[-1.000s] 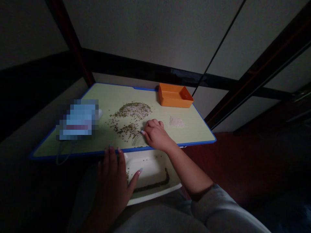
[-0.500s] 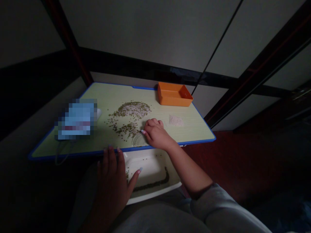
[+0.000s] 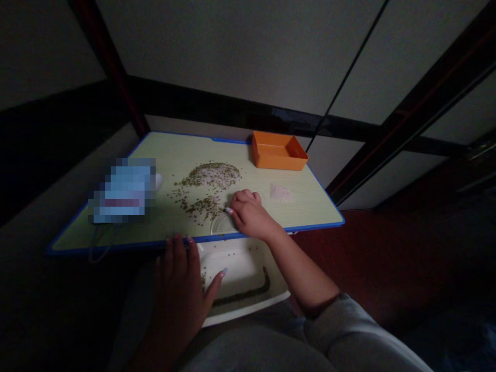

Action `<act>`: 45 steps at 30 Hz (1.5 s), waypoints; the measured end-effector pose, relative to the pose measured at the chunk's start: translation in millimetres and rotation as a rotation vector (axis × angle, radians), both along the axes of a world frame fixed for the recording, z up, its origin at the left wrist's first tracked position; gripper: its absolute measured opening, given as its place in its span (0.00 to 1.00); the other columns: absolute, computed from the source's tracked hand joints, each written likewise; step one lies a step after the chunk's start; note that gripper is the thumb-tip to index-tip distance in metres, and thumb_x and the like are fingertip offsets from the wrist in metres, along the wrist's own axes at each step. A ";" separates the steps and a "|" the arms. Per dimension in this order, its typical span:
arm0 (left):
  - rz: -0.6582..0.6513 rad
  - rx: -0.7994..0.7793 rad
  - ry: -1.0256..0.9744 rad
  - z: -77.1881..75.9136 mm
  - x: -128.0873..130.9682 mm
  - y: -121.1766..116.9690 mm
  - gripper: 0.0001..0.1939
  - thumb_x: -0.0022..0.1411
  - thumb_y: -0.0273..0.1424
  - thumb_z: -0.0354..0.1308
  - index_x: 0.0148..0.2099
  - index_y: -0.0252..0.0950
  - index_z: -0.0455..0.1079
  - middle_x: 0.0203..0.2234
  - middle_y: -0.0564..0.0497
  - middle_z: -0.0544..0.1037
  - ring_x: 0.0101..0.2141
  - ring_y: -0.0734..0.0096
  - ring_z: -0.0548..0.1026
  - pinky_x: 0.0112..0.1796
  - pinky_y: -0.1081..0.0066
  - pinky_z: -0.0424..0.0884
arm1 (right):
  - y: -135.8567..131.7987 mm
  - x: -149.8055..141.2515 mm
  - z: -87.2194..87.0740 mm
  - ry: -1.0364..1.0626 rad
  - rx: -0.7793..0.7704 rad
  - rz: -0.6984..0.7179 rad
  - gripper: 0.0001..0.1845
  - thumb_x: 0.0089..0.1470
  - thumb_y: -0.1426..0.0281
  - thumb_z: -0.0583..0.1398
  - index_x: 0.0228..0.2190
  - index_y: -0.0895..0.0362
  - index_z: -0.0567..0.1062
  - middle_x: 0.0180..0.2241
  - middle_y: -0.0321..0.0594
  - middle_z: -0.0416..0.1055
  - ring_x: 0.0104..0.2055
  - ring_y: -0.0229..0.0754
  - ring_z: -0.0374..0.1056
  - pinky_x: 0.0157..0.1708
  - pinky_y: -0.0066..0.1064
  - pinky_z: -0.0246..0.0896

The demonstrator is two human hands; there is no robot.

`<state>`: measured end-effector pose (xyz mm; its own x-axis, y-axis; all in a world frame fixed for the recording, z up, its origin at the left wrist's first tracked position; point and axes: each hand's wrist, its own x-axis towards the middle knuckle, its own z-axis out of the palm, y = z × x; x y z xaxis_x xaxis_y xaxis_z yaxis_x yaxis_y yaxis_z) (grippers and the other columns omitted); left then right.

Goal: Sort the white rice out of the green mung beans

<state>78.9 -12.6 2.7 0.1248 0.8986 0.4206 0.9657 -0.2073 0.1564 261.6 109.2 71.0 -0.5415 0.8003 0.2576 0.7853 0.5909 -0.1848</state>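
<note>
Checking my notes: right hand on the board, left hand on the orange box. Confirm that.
Wrong: the head view shows the left hand at the board's near edge, by the white tray, not on the orange box.

And there's the right hand [image 3: 250, 216], curled on the pale green board [image 3: 302, 209], little fingernail right at the scattered green beans [image 3: 201, 206], a clear round dish [image 3: 221, 225] just beside it; the left hand [image 3: 179, 289] spreads at the blue front edge, thumb over a white tray [image 3: 228, 268]
</note>
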 end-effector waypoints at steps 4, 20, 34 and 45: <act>0.008 -0.007 0.006 0.3 0.3 0.1 0.42 0.61 0.48 0.42 0.67 0.23 0.41 0.66 0.23 0.46 0.67 0.39 0.43 0.59 0.41 0.53 | 0.7 0.5 -1.1 0.003 -0.003 0.004 0.13 0.63 0.68 0.50 0.33 0.58 0.72 0.40 0.46 0.67 0.46 0.47 0.56 0.42 0.38 0.46; -0.005 0.031 0.022 0.2 1.0 0.7 0.42 0.61 0.47 0.43 0.67 0.22 0.40 0.65 0.22 0.46 0.66 0.37 0.44 0.58 0.41 0.56 | -0.8 17.1 0.4 0.228 0.113 -0.297 0.13 0.63 0.68 0.50 0.31 0.56 0.71 0.37 0.43 0.69 0.44 0.45 0.59 0.42 0.35 0.49; 0.011 0.049 0.059 2.7 2.8 1.2 0.41 0.60 0.46 0.44 0.65 0.19 0.46 0.64 0.20 0.49 0.66 0.35 0.46 0.57 0.41 0.57 | 1.6 27.1 -4.7 0.241 0.050 -0.406 0.12 0.60 0.67 0.54 0.26 0.56 0.71 0.33 0.41 0.72 0.42 0.44 0.63 0.39 0.34 0.48; 0.007 0.029 0.031 -1.5 0.5 1.9 0.41 0.60 0.47 0.44 0.66 0.23 0.44 0.66 0.23 0.47 0.67 0.39 0.44 0.57 0.41 0.56 | -0.9 39.2 0.5 0.178 0.071 -0.527 0.13 0.59 0.67 0.54 0.25 0.57 0.72 0.33 0.42 0.72 0.42 0.44 0.63 0.39 0.34 0.46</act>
